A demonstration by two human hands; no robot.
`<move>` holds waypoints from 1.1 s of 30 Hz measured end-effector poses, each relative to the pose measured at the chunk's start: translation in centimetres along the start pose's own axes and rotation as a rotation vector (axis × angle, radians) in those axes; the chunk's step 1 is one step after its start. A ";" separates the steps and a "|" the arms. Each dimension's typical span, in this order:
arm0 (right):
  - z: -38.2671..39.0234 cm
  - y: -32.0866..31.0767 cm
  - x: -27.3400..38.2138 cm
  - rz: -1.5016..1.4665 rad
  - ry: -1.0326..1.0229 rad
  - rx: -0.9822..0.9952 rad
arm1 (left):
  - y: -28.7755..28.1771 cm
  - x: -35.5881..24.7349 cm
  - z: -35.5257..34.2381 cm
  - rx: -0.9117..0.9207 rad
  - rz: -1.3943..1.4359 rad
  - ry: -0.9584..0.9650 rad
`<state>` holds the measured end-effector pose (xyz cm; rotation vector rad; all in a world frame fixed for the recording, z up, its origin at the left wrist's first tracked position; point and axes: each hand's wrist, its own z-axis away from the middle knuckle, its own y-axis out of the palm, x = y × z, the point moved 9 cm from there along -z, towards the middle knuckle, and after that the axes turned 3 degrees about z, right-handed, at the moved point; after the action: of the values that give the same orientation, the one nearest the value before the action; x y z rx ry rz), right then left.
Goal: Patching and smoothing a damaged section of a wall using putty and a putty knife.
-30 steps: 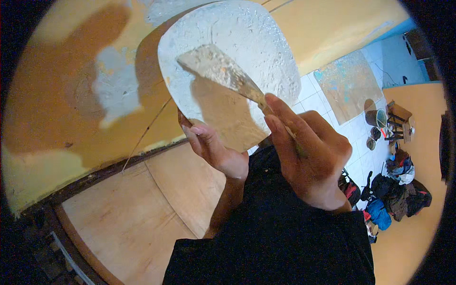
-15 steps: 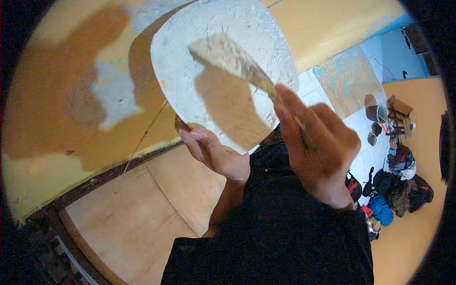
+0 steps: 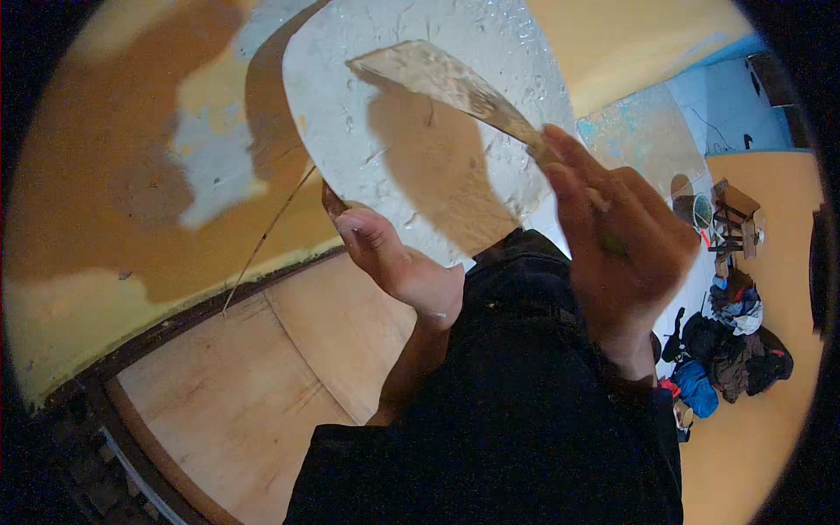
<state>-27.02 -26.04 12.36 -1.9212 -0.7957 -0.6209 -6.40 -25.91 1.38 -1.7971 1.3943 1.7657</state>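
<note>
A white board [image 3: 331, 109] with a coat of wet, pitted paste fills the upper middle of the head view. My left hand [image 3: 394, 262] is closed on its lower left edge, thumb showing along the rim. My right hand [image 3: 626, 249] grips a putty knife [image 3: 446, 87], fingers wrapped round the handle. The paste-smeared blade angles up and left over the board, casting a shadow on it; whether it touches the surface I cannot tell.
A patched yellow wall [image 3: 149, 227] is at left, with a thin stick [image 3: 267, 234] against it. Wooden panels [image 3: 219, 394] lie below. A stained sheet [image 3: 626, 140] lies on the tiles at right, near a bucket [image 3: 701, 210], wooden furniture [image 3: 735, 206] and piled bags and clothing [image 3: 726, 350].
My right hand and the knife have moved up and rightward across the board. My left hand is a little higher, still holding the board, which has shifted slightly.
</note>
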 end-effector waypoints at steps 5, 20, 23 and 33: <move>2.5 1.5 2.4 0.052 -0.243 0.093 | 0.1 -0.2 0.4 -0.038 -0.131 -0.105; -0.3 0.6 2.1 0.113 -0.217 0.027 | 2.1 -1.2 0.0 -0.078 0.218 -0.062; 1.2 0.6 3.3 -0.007 -0.281 -0.010 | 1.8 -1.0 -0.1 -0.056 0.242 -0.094; 1.3 -1.6 2.8 -0.032 -0.260 0.097 | 1.9 -1.6 -0.3 -0.086 0.263 -0.025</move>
<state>-26.27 -23.55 14.70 -1.9258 -1.0028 -0.3472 -7.34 -26.35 3.68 -1.6895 1.6314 1.9971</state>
